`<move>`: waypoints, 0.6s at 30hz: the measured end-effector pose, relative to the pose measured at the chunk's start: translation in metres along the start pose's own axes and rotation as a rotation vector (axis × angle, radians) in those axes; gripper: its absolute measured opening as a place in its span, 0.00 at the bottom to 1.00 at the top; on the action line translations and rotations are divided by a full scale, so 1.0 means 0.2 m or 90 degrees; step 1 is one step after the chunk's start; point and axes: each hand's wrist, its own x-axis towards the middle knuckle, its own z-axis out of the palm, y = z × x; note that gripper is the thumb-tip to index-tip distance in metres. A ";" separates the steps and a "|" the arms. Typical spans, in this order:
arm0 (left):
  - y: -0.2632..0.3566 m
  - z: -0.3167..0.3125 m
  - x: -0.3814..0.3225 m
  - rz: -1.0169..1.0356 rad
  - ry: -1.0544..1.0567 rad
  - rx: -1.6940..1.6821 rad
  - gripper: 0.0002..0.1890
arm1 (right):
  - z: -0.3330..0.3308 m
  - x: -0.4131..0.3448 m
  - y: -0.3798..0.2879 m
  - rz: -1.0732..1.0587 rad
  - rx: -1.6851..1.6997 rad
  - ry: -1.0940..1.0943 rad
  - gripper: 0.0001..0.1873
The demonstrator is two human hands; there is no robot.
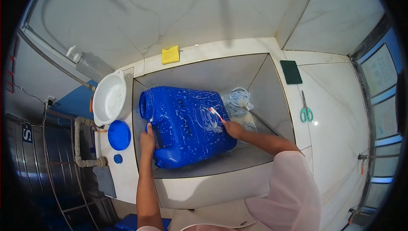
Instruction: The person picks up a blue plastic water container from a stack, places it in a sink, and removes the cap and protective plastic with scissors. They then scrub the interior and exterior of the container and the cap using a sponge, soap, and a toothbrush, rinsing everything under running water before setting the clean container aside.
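Note:
A large blue plastic jerrycan (178, 138) lies on its side in the sunken tiled basin, streaked with white suds, its wide uncapped mouth at the left. My left hand (148, 140) grips the jerrycan's handle near that mouth. In my right hand (233, 129) is a red and white toothbrush (217, 114), its head on soapy swirls on the jerrycan's side. Beyond my right hand, soapy clear coiled items (239, 98) and a grey rod (264, 122) lie partly hidden in the basin. A large blue lid (119, 135) and a small blue cap (118, 158) rest on the left ledge.
A white plastic basin (109, 98) and a clear pump bottle (95, 66) stand at the left. On the back ledge sits a yellow sponge cloth (170, 55). A dark green scouring pad (291, 72) and teal-handled scissors (306, 111) lie on the right ledge. Grey cloth (105, 181) hangs over the left edge.

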 end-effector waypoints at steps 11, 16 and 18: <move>-0.03 -0.01 0.01 -0.015 -0.006 -0.007 0.35 | -0.12 0.08 -0.26 -0.117 -0.158 0.046 0.17; -0.17 0.01 0.10 0.020 0.065 0.037 0.34 | -0.05 -0.07 -0.42 -0.068 -0.071 -0.050 0.27; -0.10 0.04 0.07 0.030 0.040 -0.030 0.32 | -0.04 0.09 -0.30 -0.032 0.003 0.036 0.26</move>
